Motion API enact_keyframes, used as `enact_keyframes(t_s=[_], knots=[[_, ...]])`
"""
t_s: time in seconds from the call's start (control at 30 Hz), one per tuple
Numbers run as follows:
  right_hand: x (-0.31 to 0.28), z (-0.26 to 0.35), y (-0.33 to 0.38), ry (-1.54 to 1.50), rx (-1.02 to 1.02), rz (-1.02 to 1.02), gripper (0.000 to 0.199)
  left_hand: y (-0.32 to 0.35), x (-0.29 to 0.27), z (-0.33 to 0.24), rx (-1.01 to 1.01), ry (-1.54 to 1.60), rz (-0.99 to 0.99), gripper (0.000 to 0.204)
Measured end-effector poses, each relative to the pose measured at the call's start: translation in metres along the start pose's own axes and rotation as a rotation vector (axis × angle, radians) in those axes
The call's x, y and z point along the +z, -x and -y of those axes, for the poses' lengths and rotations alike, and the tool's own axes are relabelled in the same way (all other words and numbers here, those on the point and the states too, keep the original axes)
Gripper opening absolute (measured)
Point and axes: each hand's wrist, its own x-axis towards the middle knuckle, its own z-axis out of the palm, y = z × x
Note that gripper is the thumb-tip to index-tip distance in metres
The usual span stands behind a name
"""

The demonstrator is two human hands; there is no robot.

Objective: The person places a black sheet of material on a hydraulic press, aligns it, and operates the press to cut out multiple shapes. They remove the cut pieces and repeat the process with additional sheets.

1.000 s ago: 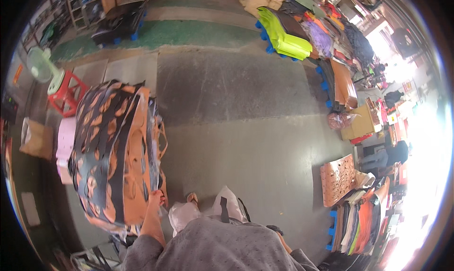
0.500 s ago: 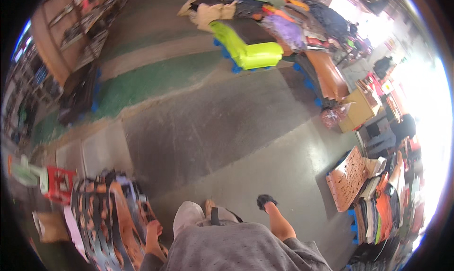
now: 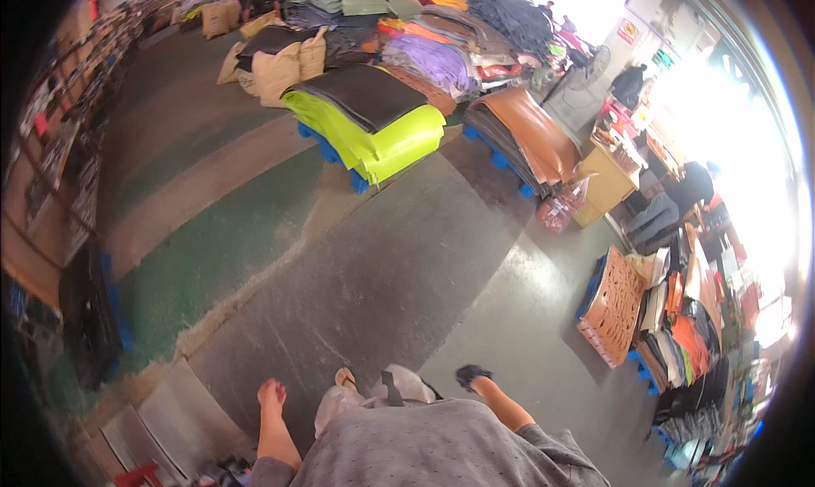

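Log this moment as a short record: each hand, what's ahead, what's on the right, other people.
Left hand: bare, seen against the floor; no held thing visible
Right hand: dark; glove or held item, cannot tell
Ahead: lime-green sheets under dark sheets, on a blue pallet; brown sheets to their right
Right side: perforated tan sheet beside stacked coloured sheets
Other people: at least one person, dark top

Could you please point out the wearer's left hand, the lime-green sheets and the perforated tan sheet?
Left hand [image 3: 272,394]: head view, on the middle of the hand.
Lime-green sheets [image 3: 382,152]: head view, on the stack's near side.
Perforated tan sheet [image 3: 615,298]: head view, on its holed face.
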Motion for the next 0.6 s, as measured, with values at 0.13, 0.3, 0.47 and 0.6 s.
enact_keyframes(t_s=[0.13, 0.3, 0.47, 0.6], knots=[[0.041, -0.064, -0.003, -0.649, 0.488, 0.082, 0.011, -0.074, 0.188, -0.149, 0.090, -0.289, 0.236, 0.011], [0.030, -0.060, -0.029, -0.210, 0.282, 0.281, 0.023, -0.137, 0.372, -0.233, 0.067, -0.222, 0.381, 0.011], [-0.152, -0.018, -0.131, -0.194, 0.344, 0.329, 0.024, -0.182, 0.502, -0.272, -0.110, -0.220, 0.413, 0.007], [-0.328, 0.012, -0.213, -0.826, 0.290, -0.041, 0.021, -0.221, 0.586, -0.287, -0.202, 0.021, 0.386, 0.007]])
